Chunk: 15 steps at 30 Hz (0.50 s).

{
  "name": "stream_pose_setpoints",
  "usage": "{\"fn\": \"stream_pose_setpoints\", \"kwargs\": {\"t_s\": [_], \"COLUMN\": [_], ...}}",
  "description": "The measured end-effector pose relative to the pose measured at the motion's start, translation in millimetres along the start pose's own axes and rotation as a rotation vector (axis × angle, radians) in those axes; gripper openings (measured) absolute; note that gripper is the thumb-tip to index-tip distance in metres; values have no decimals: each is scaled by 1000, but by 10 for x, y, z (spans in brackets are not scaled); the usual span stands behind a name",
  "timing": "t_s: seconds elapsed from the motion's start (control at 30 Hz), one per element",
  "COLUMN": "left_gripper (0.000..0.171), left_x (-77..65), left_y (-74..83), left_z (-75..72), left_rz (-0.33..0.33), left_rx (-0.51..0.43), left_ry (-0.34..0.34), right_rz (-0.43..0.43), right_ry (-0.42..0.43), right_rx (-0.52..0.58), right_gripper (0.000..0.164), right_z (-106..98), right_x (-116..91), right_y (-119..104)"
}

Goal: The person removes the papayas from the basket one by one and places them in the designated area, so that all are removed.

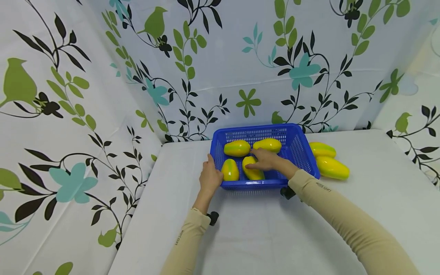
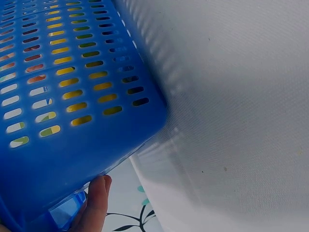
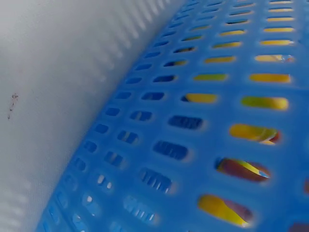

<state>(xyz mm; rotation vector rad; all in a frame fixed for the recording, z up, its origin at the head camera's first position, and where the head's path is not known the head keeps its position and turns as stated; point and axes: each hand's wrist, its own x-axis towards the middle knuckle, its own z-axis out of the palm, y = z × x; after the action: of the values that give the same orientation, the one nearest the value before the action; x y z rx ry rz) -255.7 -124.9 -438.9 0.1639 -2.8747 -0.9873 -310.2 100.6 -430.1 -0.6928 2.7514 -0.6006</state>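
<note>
A blue plastic basket (image 1: pixel 311 164) with slotted walls stands on the table. Inside it lie several yellow-green papayas, among them one at the back left (image 1: pixel 237 148), one at the back right (image 1: pixel 269 144) and one at the front left (image 1: pixel 230 170). My left hand (image 1: pixel 211 176) grips the basket's left rim; in the left wrist view a finger (image 2: pixel 98 200) shows at that rim. My right hand (image 1: pixel 266 159) reaches over the front wall and holds the front middle papaya (image 1: pixel 253 173), thumb and fingers around its upper part. The right wrist view shows mostly the slotted wall (image 3: pixel 159 121).
Two more papayas, a rear one (image 1: pixel 323 149) and a front one (image 1: pixel 332 168), lie on the white table (image 1: pixel 251 233) just right of the basket. Behind and to the left hangs a patterned curtain (image 1: pixel 220 80) with leaves and birds.
</note>
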Motion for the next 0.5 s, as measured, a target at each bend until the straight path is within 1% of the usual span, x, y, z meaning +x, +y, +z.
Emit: {"fn": "stream_pose_setpoints", "kwargs": {"t_s": [0.17, 0.37, 0.5], "left_gripper": [74, 73, 73], "left_x": [-11, -11, -16], "left_y": [1, -2, -2], "left_z": [1, 1, -8], "left_rz": [11, 21, 19], "left_rx": [0, 9, 13], "left_ry": [6, 18, 16], "right_rz": [-21, -13, -28], "right_ry": [-6, -44, -45], "right_rx": [6, 49, 48], "right_gripper": [69, 71, 68], "right_z": [45, 76, 79], "right_x": [0, -10, -20], "right_y": [6, 0, -12]}}
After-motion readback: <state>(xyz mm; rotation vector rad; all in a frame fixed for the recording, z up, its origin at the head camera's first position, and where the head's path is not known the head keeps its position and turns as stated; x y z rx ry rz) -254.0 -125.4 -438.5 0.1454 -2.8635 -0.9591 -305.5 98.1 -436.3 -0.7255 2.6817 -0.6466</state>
